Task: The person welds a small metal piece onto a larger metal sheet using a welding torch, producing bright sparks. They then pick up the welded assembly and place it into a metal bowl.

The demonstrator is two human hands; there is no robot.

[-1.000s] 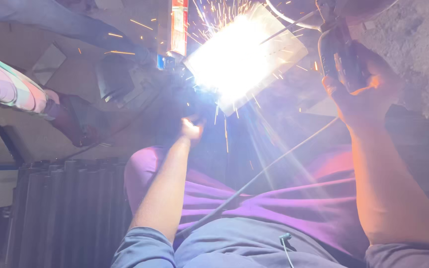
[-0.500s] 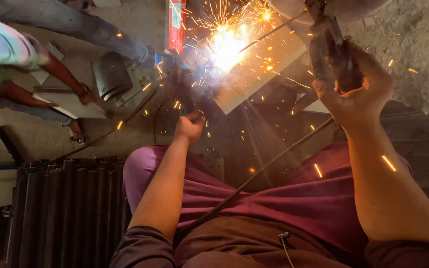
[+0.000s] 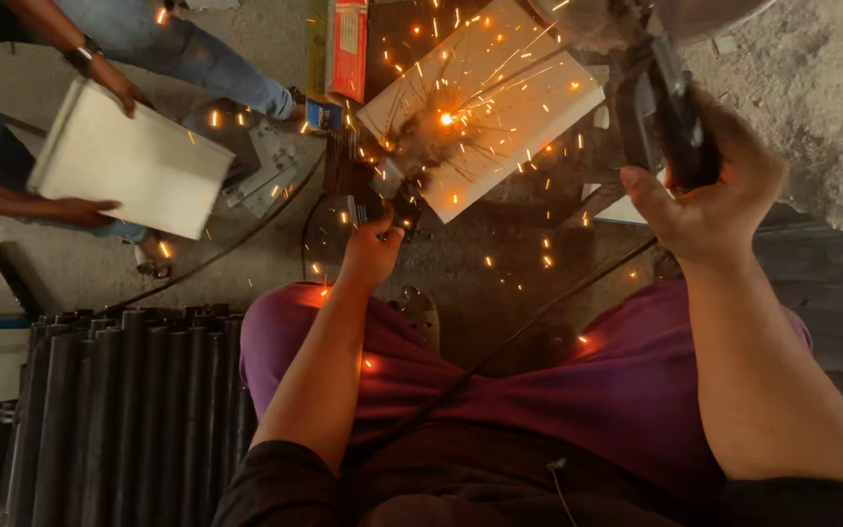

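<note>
1. Lying on the ground past the knees, pale metal panel [image 3: 500, 98], sparks bursting at its near edge.
2. Right hand [image 3: 709, 200] wrapped tight around a dark shield handle [image 3: 670, 107], raised right of the panel.
3. Left hand [image 3: 371, 252] clenched on welding electrode holder [image 3: 387, 190], tip touching the panel edge.
4. Co-worker's hands hold a white board [image 3: 134, 161], far left.

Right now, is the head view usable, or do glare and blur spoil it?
Head view: usable; glare is a small hot spot at the weld point on the pale panel, with orange sparks streaking outward. The left hand and right hand with its dark handle read clearly. The bottom edge falls into deep shadow; the black tubes lose detail.
</note>
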